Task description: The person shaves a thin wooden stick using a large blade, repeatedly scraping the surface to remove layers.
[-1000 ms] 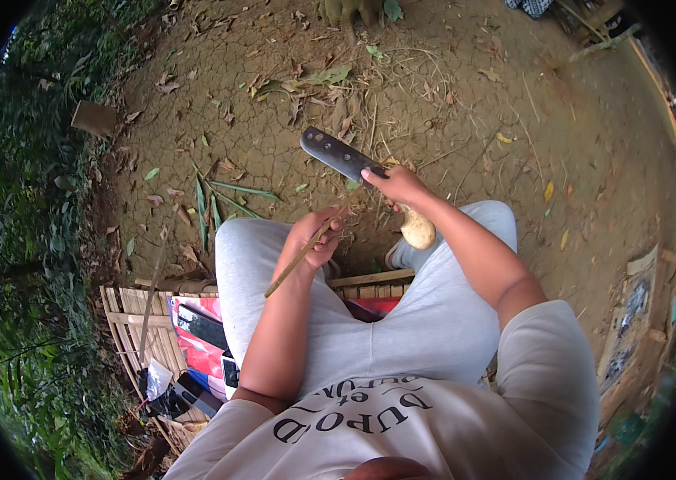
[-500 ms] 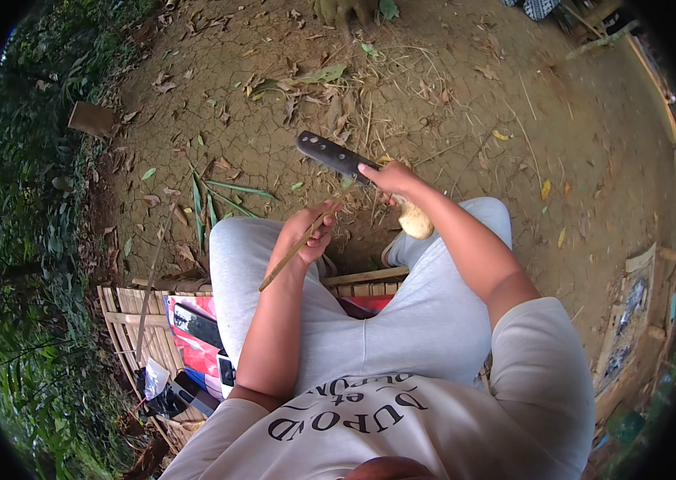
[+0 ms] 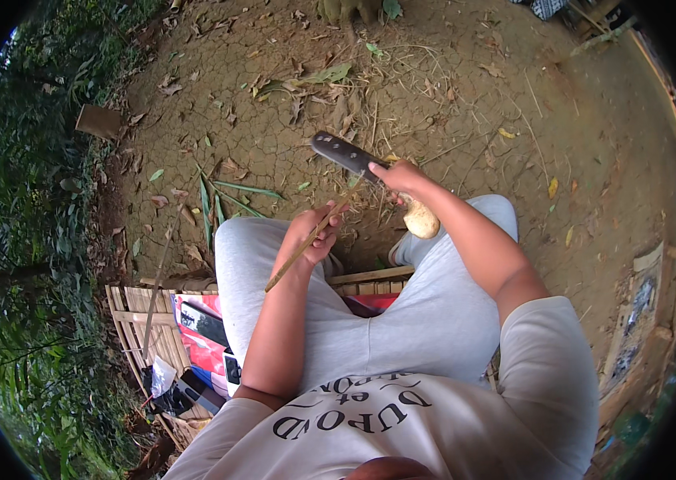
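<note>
My left hand (image 3: 314,234) is closed around a thin brown stick (image 3: 296,254), above my left knee. The stick slants from near my left wrist up to the right, its far tip close to the knife blade; whether they touch I cannot tell. In my right hand (image 3: 403,178) is a broad knife (image 3: 339,150) with a dark, blunt-ended blade bearing several pale spots. Its pale, bulbous handle (image 3: 422,222) shows below that hand, and my thumb lies along the blade's base. The blade points up to the left.
I sit on a bamboo-slat bench (image 3: 146,312). Beside my left thigh lie a dark phone (image 3: 202,322) on red sheeting and a clear plastic bag (image 3: 163,376). Cracked earth ahead carries dry leaves and long green blades (image 3: 246,190). Dense plants stand along the left.
The stick's upper end now reaches farther past my left hand, up toward the blade. The knife has shifted slightly right. The whole view has moved a little too.
</note>
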Available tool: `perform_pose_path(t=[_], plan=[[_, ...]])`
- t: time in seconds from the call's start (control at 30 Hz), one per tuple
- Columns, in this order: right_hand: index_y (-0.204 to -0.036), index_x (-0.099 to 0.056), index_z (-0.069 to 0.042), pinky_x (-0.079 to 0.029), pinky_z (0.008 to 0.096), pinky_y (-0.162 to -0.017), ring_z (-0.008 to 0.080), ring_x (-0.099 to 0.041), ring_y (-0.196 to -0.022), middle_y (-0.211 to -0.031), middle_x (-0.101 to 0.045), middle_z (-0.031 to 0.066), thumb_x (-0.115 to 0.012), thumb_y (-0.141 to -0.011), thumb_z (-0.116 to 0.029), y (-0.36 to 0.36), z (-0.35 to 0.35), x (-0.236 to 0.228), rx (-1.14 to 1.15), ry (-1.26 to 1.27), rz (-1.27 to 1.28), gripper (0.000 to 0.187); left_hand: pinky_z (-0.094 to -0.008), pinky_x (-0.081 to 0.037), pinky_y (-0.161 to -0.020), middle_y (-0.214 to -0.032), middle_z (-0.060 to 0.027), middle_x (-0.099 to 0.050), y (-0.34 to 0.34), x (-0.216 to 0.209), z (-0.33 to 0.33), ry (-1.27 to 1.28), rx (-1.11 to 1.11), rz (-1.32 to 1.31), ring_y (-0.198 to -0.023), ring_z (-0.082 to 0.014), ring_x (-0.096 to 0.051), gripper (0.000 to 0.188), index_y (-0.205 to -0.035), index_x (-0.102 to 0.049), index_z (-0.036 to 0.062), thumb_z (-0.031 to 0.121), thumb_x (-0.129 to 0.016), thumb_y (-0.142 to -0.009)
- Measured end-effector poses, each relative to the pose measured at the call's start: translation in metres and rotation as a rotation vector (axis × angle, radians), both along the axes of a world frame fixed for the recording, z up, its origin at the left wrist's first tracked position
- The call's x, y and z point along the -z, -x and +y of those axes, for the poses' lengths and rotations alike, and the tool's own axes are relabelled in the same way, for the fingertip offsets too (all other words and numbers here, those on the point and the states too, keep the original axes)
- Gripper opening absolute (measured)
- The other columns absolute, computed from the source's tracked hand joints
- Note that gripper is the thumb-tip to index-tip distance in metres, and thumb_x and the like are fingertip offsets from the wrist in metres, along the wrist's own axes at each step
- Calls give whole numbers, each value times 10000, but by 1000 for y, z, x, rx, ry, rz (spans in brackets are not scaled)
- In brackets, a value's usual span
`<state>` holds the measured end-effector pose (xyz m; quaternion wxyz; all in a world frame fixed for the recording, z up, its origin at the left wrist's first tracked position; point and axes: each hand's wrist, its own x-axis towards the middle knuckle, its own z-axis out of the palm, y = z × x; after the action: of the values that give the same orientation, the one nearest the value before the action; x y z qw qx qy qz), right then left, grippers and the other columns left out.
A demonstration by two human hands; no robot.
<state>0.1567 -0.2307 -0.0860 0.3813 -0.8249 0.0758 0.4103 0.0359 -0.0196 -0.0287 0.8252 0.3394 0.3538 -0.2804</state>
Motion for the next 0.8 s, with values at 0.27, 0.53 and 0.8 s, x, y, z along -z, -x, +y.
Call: perform_pose_path(t=[0.27,0.53,0.8], plan=[[-672,-555,21,-449,332,-393,174,-538,-398,-534,-540,68,-560,-919,-608,22,17,-12,-7,-77,10,676,-195,-272,-314,-643,4,-493,0,13,3,43,-35,-8,-381,-51,-332,309,-1121,-564,-81,190,-435,-1048],[-756,-594,36,-434,324,-389,172,-534,-413,-533,-519,58,-557,-920,-613,31,19,-28,46,-39,62,671,-205,-274,-295,-646,-4,-507,1,9,3,-39,17,-11,-379,-57,-334,295,-1104,-579,-92,169,-462,-1032],[-780,-617,61,-463,345,-408,179,-556,-421,-575,-571,89,-565,-920,-601,24,10,-20,72,-35,48,678,-181,-261,-319,-666,34,-483,2,-4,-3,-37,23,-7,-403,-27,-327,345,-1168,-555,-99,175,-377,-1057]])
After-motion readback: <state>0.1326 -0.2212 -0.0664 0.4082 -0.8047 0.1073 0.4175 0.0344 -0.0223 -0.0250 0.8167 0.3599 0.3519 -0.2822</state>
